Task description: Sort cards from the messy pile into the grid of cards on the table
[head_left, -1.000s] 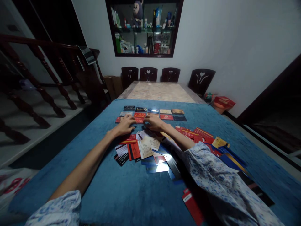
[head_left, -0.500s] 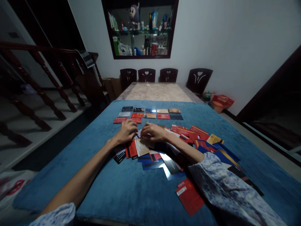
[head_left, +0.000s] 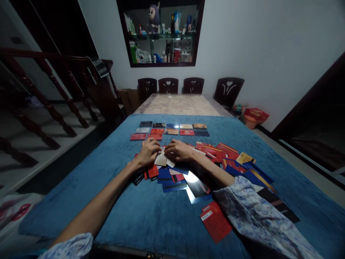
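A cream card [head_left: 161, 159] with printed lines is tilted between my two hands over a loose spread of plastic cards. My left hand [head_left: 148, 153] is closed, with its fingers at the card's left edge. From the other side, my right hand [head_left: 179, 151] curls its fingers at the card's upper right edge; its fingertips are partly hidden. A whitish card [head_left: 170, 163] shows just under the right hand. Below the hands lie red cards [head_left: 152, 171], a black card [head_left: 138, 177] and blue cards [head_left: 174, 185], overlapping one another.
Beyond my hands, cards lie in neat rows, including an orange card [head_left: 171, 132] and a navy card [head_left: 201, 133]. A heap of red cards [head_left: 215, 151] spreads to the right, with a red card [head_left: 217, 225] nearer me. The blue cloth [head_left: 129, 216] covers the table's near part.
The cream card has moved up and slightly left, away from the spread, between my hands. My left hand has shifted slightly right. The rows of cards have not changed.
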The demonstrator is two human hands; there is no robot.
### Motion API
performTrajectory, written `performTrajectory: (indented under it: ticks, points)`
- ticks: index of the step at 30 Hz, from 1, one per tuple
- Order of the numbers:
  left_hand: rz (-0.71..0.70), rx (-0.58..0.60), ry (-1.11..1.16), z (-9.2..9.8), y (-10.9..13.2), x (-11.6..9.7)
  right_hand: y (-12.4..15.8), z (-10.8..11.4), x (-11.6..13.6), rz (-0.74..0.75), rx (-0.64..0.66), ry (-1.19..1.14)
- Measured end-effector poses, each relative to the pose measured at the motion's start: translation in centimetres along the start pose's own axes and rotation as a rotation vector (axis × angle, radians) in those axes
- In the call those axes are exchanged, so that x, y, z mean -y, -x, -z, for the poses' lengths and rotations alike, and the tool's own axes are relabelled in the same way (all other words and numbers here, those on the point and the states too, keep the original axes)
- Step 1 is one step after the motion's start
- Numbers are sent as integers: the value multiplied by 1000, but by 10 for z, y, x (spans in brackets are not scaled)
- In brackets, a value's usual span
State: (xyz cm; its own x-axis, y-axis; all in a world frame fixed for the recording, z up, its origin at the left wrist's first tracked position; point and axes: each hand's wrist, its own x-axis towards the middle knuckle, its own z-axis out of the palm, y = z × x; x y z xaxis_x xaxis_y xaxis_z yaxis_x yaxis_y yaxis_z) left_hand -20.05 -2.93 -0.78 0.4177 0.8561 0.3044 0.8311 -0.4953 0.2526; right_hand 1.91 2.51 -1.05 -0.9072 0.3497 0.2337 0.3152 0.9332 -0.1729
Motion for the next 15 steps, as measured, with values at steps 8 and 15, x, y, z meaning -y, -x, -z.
performTrajectory:
  ticks: [8,15]
  points:
    - [37,33,-29,-1,5,-6,4,2,-1,-121,-3,90]
    - [36,61,-74,0,9,-14,6,-3,-8,-152,-68,163]
